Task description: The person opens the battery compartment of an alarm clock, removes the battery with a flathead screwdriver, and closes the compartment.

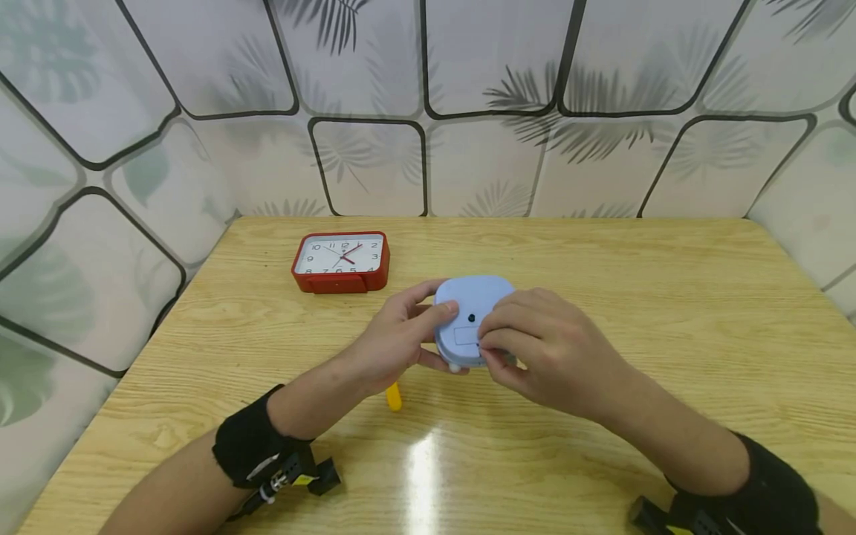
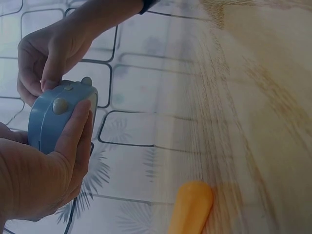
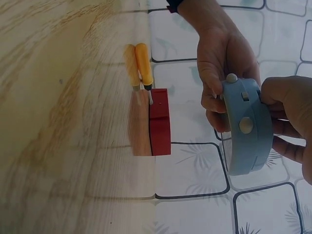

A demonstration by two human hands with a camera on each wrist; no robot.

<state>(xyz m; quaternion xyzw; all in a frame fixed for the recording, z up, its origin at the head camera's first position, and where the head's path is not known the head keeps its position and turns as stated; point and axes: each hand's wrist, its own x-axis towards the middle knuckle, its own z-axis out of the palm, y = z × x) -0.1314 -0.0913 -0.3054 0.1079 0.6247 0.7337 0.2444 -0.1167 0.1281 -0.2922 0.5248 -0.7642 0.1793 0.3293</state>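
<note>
Blue clock (image 1: 478, 301) is up off the worktop (image 1: 669, 297), back turned toward the person, with both hands on it. Nearest to me, short of the blue clock and off to its left and right, each wrist wears black: a left band (image 1: 249, 442) with a small camera (image 1: 326, 477) jutting from it, and a right band (image 1: 769, 475). At the blue clock's left side, the left hand (image 1: 396, 334) grips it, thumb laid over the back, other fingers around the side and below. At its right side is the right hand (image 1: 548, 349), fingers curled in and pinching it at the lower right of the back; the exact spot beneath the tips I can't make out. That back carries a dark knob (image 1: 471, 318) in the middle and, just beneath, a thin rectangular outline (image 1: 466, 336); pale round feet (image 2: 60, 106) stick out of the lower edge. Down on the worktop, left of the blue clock and nearer the person, lies a yellow screwdriver (image 1: 394, 397), partly hidden from above; its dark collar and thin shaft show from the right wrist. Farther off, beyond the blue clock and to its left, a red clock (image 1: 341, 260) lies face up, dark numerals and red pointers on a white dial. Behind everything rises a pale wall (image 1: 481, 163), marked with dark rounded outlines and grey palm leaves.
</note>
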